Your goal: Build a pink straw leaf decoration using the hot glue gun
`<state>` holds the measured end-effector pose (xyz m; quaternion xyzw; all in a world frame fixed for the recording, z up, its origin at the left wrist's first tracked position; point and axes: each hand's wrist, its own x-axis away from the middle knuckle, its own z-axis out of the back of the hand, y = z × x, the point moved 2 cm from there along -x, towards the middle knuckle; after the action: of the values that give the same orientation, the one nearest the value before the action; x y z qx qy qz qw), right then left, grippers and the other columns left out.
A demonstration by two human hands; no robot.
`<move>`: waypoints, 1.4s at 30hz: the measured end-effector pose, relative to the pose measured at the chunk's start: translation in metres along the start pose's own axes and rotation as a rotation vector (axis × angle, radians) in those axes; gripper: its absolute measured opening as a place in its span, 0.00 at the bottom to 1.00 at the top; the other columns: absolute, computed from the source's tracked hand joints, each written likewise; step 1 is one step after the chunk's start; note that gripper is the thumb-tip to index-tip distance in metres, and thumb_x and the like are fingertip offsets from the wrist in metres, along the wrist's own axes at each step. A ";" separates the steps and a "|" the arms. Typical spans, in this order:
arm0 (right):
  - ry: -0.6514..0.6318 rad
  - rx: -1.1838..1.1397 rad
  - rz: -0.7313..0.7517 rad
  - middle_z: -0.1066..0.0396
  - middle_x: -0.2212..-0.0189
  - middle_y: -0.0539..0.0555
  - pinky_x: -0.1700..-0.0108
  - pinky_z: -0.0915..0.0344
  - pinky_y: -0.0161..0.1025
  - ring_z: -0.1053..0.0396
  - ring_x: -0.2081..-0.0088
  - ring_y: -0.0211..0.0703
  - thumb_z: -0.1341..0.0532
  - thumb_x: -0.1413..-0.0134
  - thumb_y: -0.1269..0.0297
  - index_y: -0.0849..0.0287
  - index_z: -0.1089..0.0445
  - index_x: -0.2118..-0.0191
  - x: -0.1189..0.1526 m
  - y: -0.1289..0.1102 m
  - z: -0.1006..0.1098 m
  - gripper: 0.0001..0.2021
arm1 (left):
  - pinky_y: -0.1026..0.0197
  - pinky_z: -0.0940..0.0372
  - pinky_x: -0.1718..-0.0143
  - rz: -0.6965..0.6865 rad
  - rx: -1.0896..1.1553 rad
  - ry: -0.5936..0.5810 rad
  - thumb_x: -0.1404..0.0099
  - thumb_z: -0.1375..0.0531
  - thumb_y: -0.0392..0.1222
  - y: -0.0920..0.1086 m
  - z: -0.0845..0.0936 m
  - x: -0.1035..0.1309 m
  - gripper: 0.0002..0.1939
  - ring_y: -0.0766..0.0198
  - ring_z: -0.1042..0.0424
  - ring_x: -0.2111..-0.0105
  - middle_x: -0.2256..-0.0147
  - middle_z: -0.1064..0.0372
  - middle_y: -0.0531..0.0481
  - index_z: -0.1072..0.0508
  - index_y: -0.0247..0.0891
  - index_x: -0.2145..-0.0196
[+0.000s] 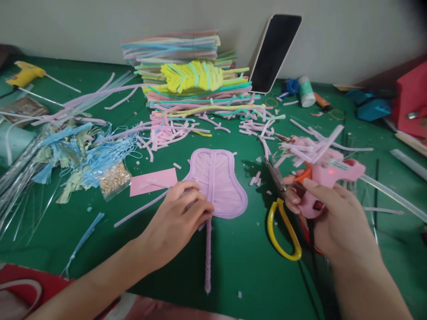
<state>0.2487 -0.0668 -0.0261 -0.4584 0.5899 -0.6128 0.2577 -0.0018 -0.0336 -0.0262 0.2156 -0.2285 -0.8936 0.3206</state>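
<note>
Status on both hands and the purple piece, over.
Left hand touching purple piece. Right hand gripping pink glue gun. Yellow-handled scissors and loose purple offcuts between hands.

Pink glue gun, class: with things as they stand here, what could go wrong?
The pink glue gun shows a red light, so it may be hot; pale strips crowding its front end could stick to it.

The scissors lie close to the right hand, which might brush the blades.

The left hand rests on the purple piece and could nudge it out of shape.
</note>
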 end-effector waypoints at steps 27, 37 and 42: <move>-0.011 0.010 -0.059 0.31 0.78 0.52 0.79 0.42 0.32 0.40 0.78 0.35 0.30 0.59 0.59 0.60 0.24 0.71 0.000 0.003 0.002 0.10 | 0.54 0.37 0.51 0.045 0.052 -0.055 0.31 0.45 0.37 -0.006 0.010 -0.008 0.06 0.57 0.35 0.54 0.65 0.27 0.49 0.29 0.38 0.65; 0.004 0.047 -0.090 0.30 0.74 0.52 0.80 0.41 0.32 0.39 0.78 0.35 0.30 0.60 0.57 0.60 0.26 0.72 -0.001 0.006 0.001 0.11 | 0.51 0.42 0.51 0.130 -0.053 -0.027 0.35 0.40 0.37 -0.067 0.025 -0.101 0.05 0.57 0.33 0.59 0.65 0.25 0.50 0.24 0.38 0.67; 0.064 0.043 -0.119 0.30 0.75 0.53 0.80 0.41 0.33 0.39 0.78 0.36 0.29 0.62 0.58 0.59 0.26 0.75 -0.003 0.005 0.002 0.11 | 0.51 0.43 0.50 0.116 -0.066 -0.043 0.34 0.41 0.37 -0.071 0.019 -0.101 0.06 0.57 0.34 0.57 0.64 0.25 0.50 0.23 0.38 0.66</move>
<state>0.2509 -0.0661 -0.0319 -0.4673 0.5561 -0.6539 0.2115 0.0255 0.0886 -0.0260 0.1720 -0.2179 -0.8849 0.3739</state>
